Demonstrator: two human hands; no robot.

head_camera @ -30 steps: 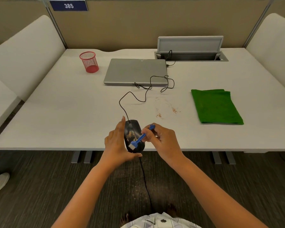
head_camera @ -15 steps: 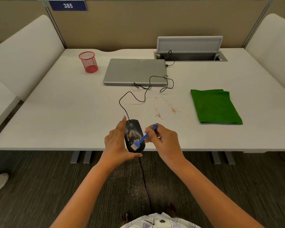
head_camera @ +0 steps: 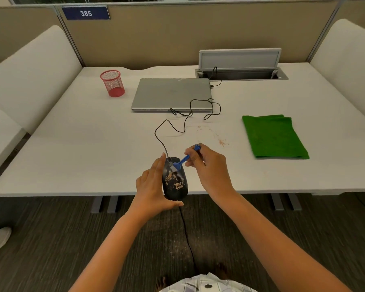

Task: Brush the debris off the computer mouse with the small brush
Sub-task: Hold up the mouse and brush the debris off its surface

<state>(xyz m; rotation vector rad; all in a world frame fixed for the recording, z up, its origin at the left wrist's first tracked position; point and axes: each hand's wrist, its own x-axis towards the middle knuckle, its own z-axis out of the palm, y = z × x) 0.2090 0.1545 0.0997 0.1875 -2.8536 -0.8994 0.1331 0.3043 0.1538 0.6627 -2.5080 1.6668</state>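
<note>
A black wired computer mouse [head_camera: 176,182] with tan debris specks on its back is held at the near edge of the white desk [head_camera: 82,148]. My left hand [head_camera: 153,187] grips it from the left side and underneath. My right hand [head_camera: 209,168] pinches the handle of a small blue brush [head_camera: 182,161]. The brush's bristle head rests on the front part of the mouse, near the cable end. More tan crumbs [head_camera: 220,141] lie scattered on the desk beyond my right hand.
A closed silver laptop [head_camera: 171,93] lies at the back centre, with the mouse cable [head_camera: 177,123] looping in front of it. A red mesh cup [head_camera: 112,83] stands back left. A folded green cloth [head_camera: 272,135] lies right. An open cable hatch [head_camera: 240,73] sits behind.
The brush head has moved from the rear of the mouse up to its front end. My right hand moved forward with it. My left hand keeps holding the mouse.
</note>
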